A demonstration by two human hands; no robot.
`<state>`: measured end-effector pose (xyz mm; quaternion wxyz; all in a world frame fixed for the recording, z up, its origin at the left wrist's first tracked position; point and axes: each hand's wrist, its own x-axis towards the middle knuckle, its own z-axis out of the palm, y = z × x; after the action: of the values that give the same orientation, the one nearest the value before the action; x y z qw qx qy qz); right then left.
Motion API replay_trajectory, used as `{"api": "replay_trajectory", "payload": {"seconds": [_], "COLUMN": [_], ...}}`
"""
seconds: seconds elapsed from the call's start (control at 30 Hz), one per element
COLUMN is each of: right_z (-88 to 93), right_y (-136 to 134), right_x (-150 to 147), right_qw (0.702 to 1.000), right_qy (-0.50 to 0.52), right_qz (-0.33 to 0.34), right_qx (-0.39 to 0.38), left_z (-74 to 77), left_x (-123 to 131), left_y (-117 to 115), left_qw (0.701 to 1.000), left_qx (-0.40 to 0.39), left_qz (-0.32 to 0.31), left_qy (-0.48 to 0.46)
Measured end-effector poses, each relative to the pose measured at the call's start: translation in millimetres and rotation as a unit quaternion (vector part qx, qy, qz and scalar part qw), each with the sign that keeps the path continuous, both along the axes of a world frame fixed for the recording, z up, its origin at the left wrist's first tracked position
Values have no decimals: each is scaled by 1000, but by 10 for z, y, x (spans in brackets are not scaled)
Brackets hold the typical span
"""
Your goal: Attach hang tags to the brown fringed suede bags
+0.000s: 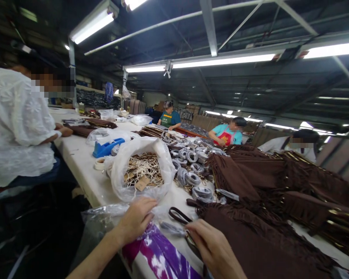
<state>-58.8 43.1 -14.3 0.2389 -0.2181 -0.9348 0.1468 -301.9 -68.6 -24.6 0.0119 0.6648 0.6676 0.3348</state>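
My left hand (137, 217) lies over clear plastic at the top of a purple, glossy package (163, 252), its fingers stretched out and the thumb apart. Just beyond it stands an open white plastic bag (114, 176) full of tags on pale strings (145, 170). With thumb and fingers closed, my right hand (212, 242) grips a dark strap (178, 214) with a metal clip, partly wrapped in clear plastic. Part of the strap is hidden by that hand. Brown fringed fabric (250, 236) with a flat surface lies to the right of it.
Many wrapped grey coiled straps (192, 179) are heaped mid-table, beside stacked brown fringed pieces (247, 170). A blue tape dispenser (107, 148) and a tape roll (99, 164) are at the left. One person (17, 124) stands left; several others work across the table.
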Motion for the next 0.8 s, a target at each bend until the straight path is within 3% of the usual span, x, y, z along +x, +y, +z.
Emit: {"api": "replay_trajectory", "payload": {"seconds": [0.13, 0.23, 0.37, 0.63, 0.8], "right_z": [-78, -198, -224, -64, 93], "right_y": [349, 503, 560, 507, 789], "right_x": [-750, -975, -976, -941, -587], "right_qw": [993, 986, 982, 975, 971], "right_qy": [-103, -150, -171, -192, -174], "right_qz": [-55, -65, -50, -56, -150], "right_qx": [16, 36, 62, 97, 72], "left_z": [-209, -236, -293, -330, -299], "left_x": [36, 61, 114, 225, 163], "left_y": [61, 70, 156, 577, 612], "left_qw": [999, 998, 996, 980, 978], "left_qx": [-42, -57, -77, -147, -155], "left_qz": [31, 39, 42, 88, 88], "left_qy": [9, -3, 6, 98, 108]}}
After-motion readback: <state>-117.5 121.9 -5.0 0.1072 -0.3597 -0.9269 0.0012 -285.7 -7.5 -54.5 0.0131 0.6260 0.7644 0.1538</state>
